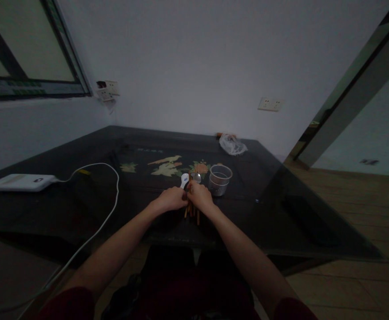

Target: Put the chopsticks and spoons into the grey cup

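Observation:
Both my hands meet at the middle of a dark glass table [81, 195]. My left hand [172, 198] is closed, its fingers against a white spoon [184, 179] whose bowl sticks out beyond them. My right hand [199, 196] is closed round a bundle of wooden chopsticks [193, 214], whose ends poke out below the hand. A metal spoon [196, 177] shows just above the right hand. A small metal cup [219, 180] stands upright just right of the hands.
A white power bank [21, 182] lies at the table's left, its white cable [109, 195] looping toward the front edge. A crumpled plastic bag [232, 144] sits at the far edge by the wall. Wooden floor lies to the right.

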Demonstrator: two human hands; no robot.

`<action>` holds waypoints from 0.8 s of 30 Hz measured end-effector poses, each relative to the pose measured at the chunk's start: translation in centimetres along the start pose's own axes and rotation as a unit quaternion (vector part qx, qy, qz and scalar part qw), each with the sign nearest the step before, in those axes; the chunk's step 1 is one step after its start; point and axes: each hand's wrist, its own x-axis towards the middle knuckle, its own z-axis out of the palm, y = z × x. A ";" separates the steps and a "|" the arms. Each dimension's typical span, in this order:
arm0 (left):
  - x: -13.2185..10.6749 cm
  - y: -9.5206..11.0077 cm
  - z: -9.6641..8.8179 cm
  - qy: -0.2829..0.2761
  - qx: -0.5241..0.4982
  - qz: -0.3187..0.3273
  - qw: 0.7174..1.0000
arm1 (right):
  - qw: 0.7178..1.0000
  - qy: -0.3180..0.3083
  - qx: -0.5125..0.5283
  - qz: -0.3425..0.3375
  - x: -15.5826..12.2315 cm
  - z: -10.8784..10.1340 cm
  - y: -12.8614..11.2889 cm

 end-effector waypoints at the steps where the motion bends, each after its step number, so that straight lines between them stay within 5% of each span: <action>1: 0.0 0.0 0.1 0.002 0.003 -0.002 1.000 | 1.000 -0.003 0.000 -0.002 0.0 0.0 0.0; 24: 0.2 -0.3 0.2 0.002 0.060 -0.029 0.998 | 0.990 0.011 0.140 -0.028 0.2 -0.3 0.8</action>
